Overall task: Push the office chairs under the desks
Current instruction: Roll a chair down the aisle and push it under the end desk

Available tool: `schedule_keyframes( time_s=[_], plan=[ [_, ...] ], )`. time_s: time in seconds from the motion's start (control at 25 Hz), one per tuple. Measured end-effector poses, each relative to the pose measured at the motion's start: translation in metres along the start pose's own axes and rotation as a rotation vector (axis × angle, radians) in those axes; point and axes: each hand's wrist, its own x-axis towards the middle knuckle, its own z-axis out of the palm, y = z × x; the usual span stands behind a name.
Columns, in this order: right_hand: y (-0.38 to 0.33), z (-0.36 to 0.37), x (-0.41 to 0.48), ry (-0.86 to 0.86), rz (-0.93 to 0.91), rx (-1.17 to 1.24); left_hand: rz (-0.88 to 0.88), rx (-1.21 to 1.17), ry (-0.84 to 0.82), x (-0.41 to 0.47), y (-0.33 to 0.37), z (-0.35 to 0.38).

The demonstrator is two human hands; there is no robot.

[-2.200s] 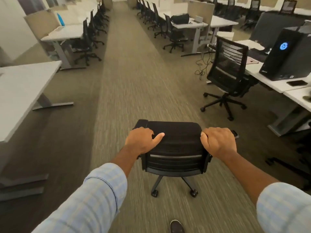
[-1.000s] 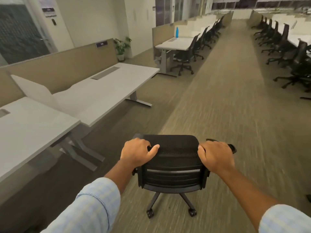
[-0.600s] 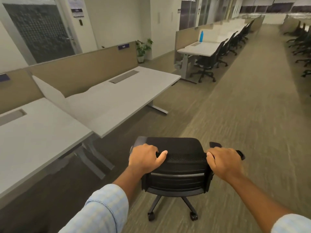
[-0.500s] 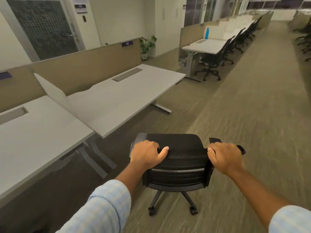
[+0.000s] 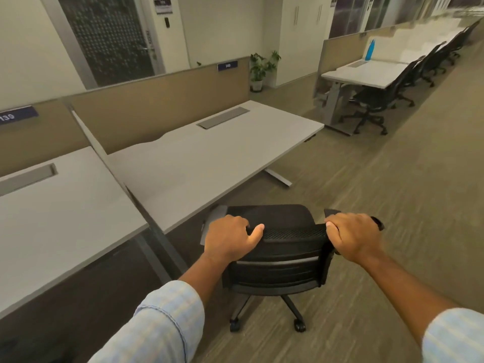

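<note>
Pale grey laminate fills the left side: the near desk (image 5: 52, 218), labelled 139, is split by a slim divider (image 5: 104, 158) from the middle desk (image 5: 209, 158), labelled 140. Both are backed by a tan partition (image 5: 157, 100). No seat shows under either, so either gap could take one. I judge the middle desk to be the target, since the seat's front faces its edge.

The left hand (image 5: 230, 241) curls over the top left corner of the office chair (image 5: 282, 258) backrest, fingers wrapped over the rim and thumb laid along the top edge. The office chair stands on the carpet (image 5: 392, 205) just beside the middle desk's near edge, not yet under it, with its castors on the floor. The right hand (image 5: 353, 239) grips the opposite top corner, fingers folded over the rim.

Holding both corners likely gives steering as well as push, which a rolling, swivelling seat needs.

Further right, a far desk (image 5: 366, 74) carries a blue bottle (image 5: 369, 49). Dark chairs (image 5: 374, 100) are drawn up along its side, which is probably how this one should end up.
</note>
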Motion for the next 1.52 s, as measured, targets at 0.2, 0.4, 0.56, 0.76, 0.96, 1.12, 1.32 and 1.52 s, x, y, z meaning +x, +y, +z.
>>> schedule_keyframes(
  time_s=[0.2, 0.4, 0.56, 0.76, 0.96, 1.12, 1.32, 1.52],
  plan=[
    [0.038, 0.035, 0.087, -0.057, -0.082, 0.037, -0.123, -0.006, -0.006, 0.064, 0.006, 0.003],
    [0.079, 0.072, 0.17, -0.136, -0.157, 0.029, -0.227, -0.027, 0.018, 0.118, 0.022, 0.013],
    [0.102, 0.09, 0.23, -0.189, -0.167, -0.026, -0.29, -0.053, 0.064, 0.161, 0.039, 0.02],
    [0.117, 0.111, 0.276, -0.183, -0.073, 0.08, -0.339, -0.058, 0.108, 0.206, 0.052, 0.028],
    [0.117, 0.121, 0.314, -0.276, 0.012, 0.155, -0.344, -0.075, 0.12, 0.236, 0.049, 0.037],
    [0.118, 0.127, 0.345, -0.315, 0.018, 0.187, -0.352, -0.068, 0.142, 0.258, 0.043, 0.04],
    [0.128, 0.14, 0.362, -0.352, -0.012, 0.161, -0.365, -0.096, 0.193, 0.269, 0.049, 0.05],
    [0.13, 0.148, 0.373, -0.298, -0.042, 0.188, -0.376, -0.056, 0.155, 0.281, 0.047, 0.048]
  ],
)
